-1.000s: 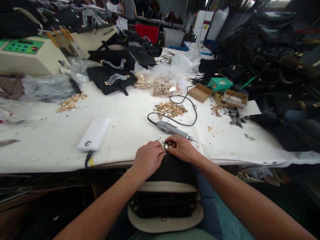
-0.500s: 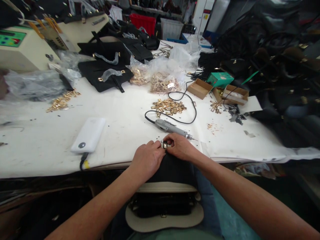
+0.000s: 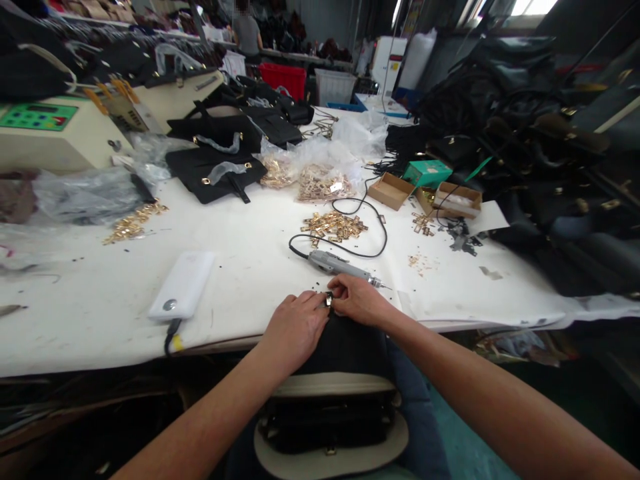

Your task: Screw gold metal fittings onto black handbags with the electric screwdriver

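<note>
A black handbag [image 3: 345, 343] with a pale lining lies open across my lap, its flap reaching up over the table edge. At the flap's far end sits a small gold rectangular metal fitting [image 3: 329, 300]. My right hand [image 3: 356, 299] pinches this fitting from the right with thumb and forefinger. From the left, my left hand [image 3: 299, 327] presses against the flap with its fingers bent together beside the fitting; their tips are partly hidden. Just beyond my hands rests a grey electric screwdriver [image 3: 343, 265], its bit pointing right.
Gold fittings [image 3: 334, 227] lie heaped behind the screwdriver's cable. A white power bank [image 3: 183, 285] is at the left. Further back are bagged metal parts [image 3: 325, 181], black bags [image 3: 213, 167] and small cardboard boxes [image 3: 390, 191]. Black goods [image 3: 545, 200] pile up at the right. A person [image 3: 247, 33] stands far behind.
My view has tilted up a little, so the table appears lower. Both hands stay at the fitting, with only slight shifts of the fingers.
</note>
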`<state>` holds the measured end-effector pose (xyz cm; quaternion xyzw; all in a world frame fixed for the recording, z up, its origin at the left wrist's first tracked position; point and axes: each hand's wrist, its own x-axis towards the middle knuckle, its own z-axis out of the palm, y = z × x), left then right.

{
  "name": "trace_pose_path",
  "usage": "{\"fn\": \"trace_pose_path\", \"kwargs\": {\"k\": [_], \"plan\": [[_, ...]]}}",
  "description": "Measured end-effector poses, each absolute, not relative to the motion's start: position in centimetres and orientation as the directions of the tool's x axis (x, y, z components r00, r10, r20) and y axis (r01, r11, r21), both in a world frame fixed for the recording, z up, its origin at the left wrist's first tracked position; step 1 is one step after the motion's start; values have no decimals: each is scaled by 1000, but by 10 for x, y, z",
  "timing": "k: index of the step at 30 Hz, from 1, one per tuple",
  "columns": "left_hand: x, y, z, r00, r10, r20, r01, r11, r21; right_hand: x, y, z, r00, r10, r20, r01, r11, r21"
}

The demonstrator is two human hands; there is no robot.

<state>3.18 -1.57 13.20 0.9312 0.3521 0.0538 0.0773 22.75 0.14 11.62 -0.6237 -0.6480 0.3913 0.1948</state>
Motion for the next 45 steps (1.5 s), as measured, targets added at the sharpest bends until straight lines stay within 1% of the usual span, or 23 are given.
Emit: {"fn": "trace_pose_path", "kwargs": {"k": [5,10,16,20,26,33,39,45], "plan": [[33,-14,136,751,661,13,649,-741,170,224,4,119,-80,976,-203,683,-94,-724],[33,-13,137,748,664,11,651,-737,181,222,8,117,-17,975,-223,729,-140,-670],[33,-11,139,748,663,-4,651,-733,198,220,13,120,-18,969,-248,758,-148,-635],[34,-11,142,746,666,-7,655,-732,188,221,17,124,-28,965,-262,772,-146,-619],[34,-12,142,744,668,7,655,-732,187,226,21,128,-49,942,-332,761,-180,-623],[32,-15,137,749,663,12,649,-736,192,224,21,131,-51,954,-296,796,-140,-589],[31,-11,136,747,664,26,647,-735,203,228,21,133,-128,946,-297,777,-90,-623],[29,-12,136,739,673,31,651,-725,227,224,22,129,-82,962,-259,805,-90,-587]]}}
